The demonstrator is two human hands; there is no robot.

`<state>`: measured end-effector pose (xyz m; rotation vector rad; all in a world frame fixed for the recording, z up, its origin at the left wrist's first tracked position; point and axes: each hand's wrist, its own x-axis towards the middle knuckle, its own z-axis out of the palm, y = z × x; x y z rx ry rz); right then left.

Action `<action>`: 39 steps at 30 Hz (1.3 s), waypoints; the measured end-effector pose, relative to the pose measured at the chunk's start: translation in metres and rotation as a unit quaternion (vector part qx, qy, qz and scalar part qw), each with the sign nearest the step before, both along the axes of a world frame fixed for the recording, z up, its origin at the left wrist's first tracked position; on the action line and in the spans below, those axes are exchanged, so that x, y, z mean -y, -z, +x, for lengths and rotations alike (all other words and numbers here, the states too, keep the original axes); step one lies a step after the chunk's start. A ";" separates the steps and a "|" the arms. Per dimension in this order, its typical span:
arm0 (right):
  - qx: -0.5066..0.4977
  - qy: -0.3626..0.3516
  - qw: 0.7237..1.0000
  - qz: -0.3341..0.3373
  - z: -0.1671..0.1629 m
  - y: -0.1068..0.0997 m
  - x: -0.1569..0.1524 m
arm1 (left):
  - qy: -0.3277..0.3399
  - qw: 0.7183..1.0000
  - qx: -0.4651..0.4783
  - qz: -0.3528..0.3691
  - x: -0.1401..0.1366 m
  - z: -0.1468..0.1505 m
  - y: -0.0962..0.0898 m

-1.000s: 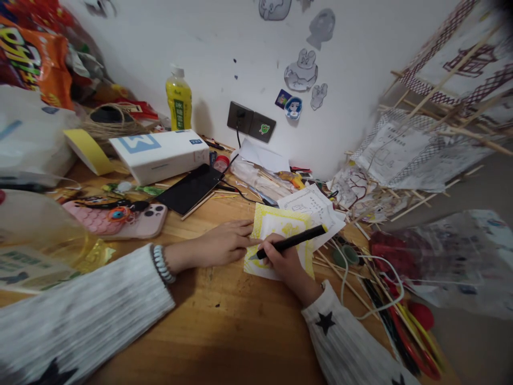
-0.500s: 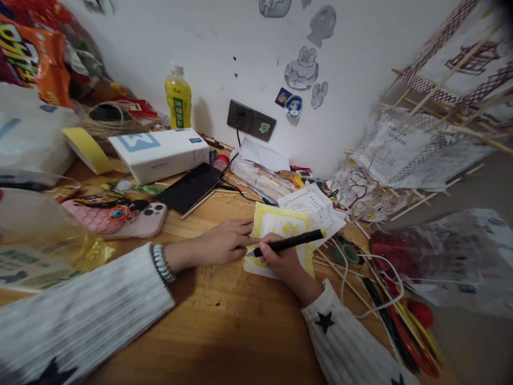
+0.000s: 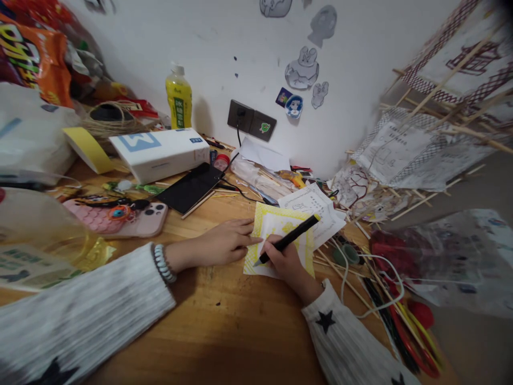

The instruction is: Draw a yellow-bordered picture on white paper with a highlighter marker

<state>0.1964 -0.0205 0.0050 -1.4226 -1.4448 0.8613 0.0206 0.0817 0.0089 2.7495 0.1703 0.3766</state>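
My right hand (image 3: pixel 286 262) grips a black marker pen (image 3: pixel 294 233) with a yellow end. Its tip meets the lower left corner of a white sheet of paper (image 3: pixel 298 219) that carries a yellow patterned border and a yellow drawing. Fingers stretched out, my left hand (image 3: pixel 224 243) lies flat on the wood with its fingertips on the sheet's left edge. Part of the drawing is hidden behind my right hand and the pen. Another sheet with black line drawings (image 3: pixel 326 211) lies partly beneath the yellow one.
Left of my hands are a pink phone (image 3: pixel 150 220), a black tablet-like device (image 3: pixel 190 187), a white box (image 3: pixel 160 160) and yellow tape (image 3: pixel 88 149). A yellow drink bottle (image 3: pixel 178 99) stands behind. Thin sticks, a white cable (image 3: pixel 396 272) and red-handled scissors (image 3: pixel 417 342) lie right; a stick-and-paper frame (image 3: pixel 425 144) rises there.
The marker has tilted more upright, and its tip has shifted slightly right and down at the paper's corner. More yellow strokes show there. My left hand has barely moved.
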 end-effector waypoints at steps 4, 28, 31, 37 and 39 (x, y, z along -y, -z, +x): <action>-0.003 0.000 1.000 0.002 -0.001 -0.004 0.001 | 0.001 1.000 0.000 0.003 0.000 0.000 0.001; -0.052 -0.020 0.998 0.038 0.011 0.003 0.004 | -0.045 0.999 -0.014 -0.008 0.004 0.002 -0.003; -0.043 -0.021 0.998 0.033 0.011 0.004 0.002 | -0.061 0.998 -0.029 -0.005 0.005 0.001 -0.002; -0.031 -0.016 0.999 0.021 0.011 0.002 0.001 | -0.079 0.996 -0.050 0.002 0.005 0.002 0.000; -0.029 -0.022 0.999 0.017 0.011 0.002 0.001 | -0.079 0.995 -0.054 0.005 0.005 0.002 0.000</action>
